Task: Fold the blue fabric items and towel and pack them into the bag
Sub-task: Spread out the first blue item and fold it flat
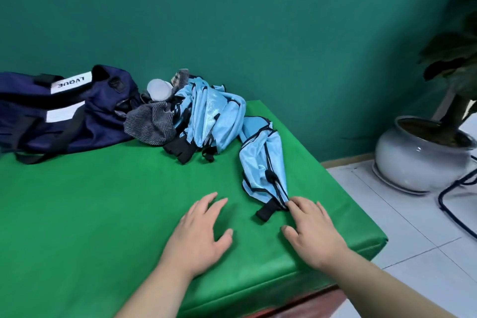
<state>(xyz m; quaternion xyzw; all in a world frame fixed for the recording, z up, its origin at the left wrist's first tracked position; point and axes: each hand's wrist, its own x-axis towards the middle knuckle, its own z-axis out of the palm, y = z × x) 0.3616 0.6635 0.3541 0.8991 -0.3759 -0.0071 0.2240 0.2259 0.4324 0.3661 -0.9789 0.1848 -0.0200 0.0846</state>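
Observation:
A crumpled light blue fabric item [211,116] with black trim lies at the back of the green table. A second light blue piece [260,162] stretches from it toward me, ending in a black strap. A grey striped towel [152,124] lies bunched beside the navy bag [64,116] at the back left. My right hand [312,232] lies flat, its fingertips touching the near end of the second blue piece. My left hand [201,232] hovers flat over the bare table, fingers spread, holding nothing.
The table's green cover [77,214] ends at a right edge and a near corner close to my right hand. A translucent bottle [158,89] lies between the bag and the blue fabric. A white plant pot [418,155] and a dark metal frame stand on the tiled floor at the right.

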